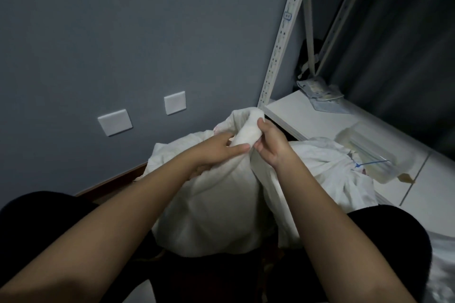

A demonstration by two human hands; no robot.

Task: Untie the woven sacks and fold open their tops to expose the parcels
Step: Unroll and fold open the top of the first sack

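A full white woven sack (209,206) stands on the floor between my knees, its top gathered into a twisted neck (247,128). My left hand (216,149) grips the bunched cloth at the neck's left side. My right hand (269,142) pinches the twisted neck from the right, thumb on top. A second white sack (330,167) lies behind on the right, its mouth closed with a blue tie (369,163). No parcels show.
A white metal shelf rack (283,39) stands at the right, its lowest board (315,118) holding a clear plastic bag (369,152) and crumpled packets (317,90). A grey wall with two white socket plates (174,102) is right behind the sacks. Pale floor tiles (438,189) lie to the right.
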